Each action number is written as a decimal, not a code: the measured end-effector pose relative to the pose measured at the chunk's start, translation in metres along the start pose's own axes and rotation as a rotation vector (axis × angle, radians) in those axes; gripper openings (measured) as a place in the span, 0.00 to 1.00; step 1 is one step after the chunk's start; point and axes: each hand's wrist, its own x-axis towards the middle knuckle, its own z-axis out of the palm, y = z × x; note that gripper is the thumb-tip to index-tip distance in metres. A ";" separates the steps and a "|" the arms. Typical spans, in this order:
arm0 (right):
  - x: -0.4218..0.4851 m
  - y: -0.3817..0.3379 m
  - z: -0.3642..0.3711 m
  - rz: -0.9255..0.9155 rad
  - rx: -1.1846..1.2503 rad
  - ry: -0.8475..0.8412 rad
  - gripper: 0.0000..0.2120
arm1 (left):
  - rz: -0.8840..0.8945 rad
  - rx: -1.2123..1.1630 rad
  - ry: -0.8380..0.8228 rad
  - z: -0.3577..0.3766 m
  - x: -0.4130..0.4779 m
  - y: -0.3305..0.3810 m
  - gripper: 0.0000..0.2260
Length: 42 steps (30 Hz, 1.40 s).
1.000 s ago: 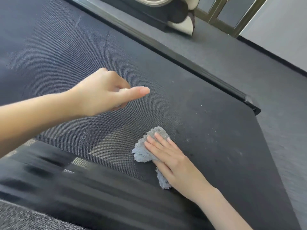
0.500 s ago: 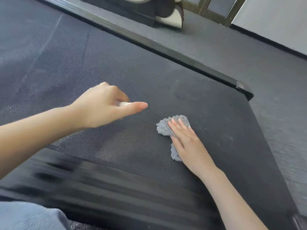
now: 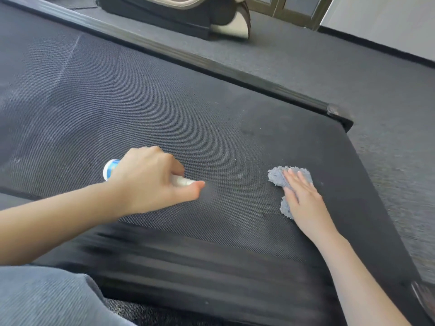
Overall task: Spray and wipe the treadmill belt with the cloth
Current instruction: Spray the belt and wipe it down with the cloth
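The black textured treadmill belt fills most of the view. My left hand is closed around a small white spray bottle with a blue label, held sideways just above the belt, its nozzle end pointing right under my forefinger. A grey fluffy cloth lies on the belt near its right end. My right hand lies flat on the cloth, fingers together, pressing it down. Most of the cloth is hidden under that hand.
A black side rail runs along the far edge of the belt and ends in a corner cap. Grey carpet lies beyond. A black and cream machine base stands at the back. The near rail is blurred.
My right hand has slid the cloth to the right and farther along the belt. My left hand has turned so that the bottle's base now shows.
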 end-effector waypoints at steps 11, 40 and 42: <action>0.001 -0.001 -0.002 0.002 0.007 -0.026 0.21 | -0.033 -0.129 0.241 0.004 0.045 -0.002 0.33; 0.027 0.015 -0.003 -0.078 0.002 -0.028 0.23 | -0.048 -0.168 0.453 0.028 0.227 0.031 0.28; 0.027 0.015 -0.003 -0.088 0.007 -0.029 0.23 | -0.068 -0.165 0.468 0.030 0.245 0.029 0.29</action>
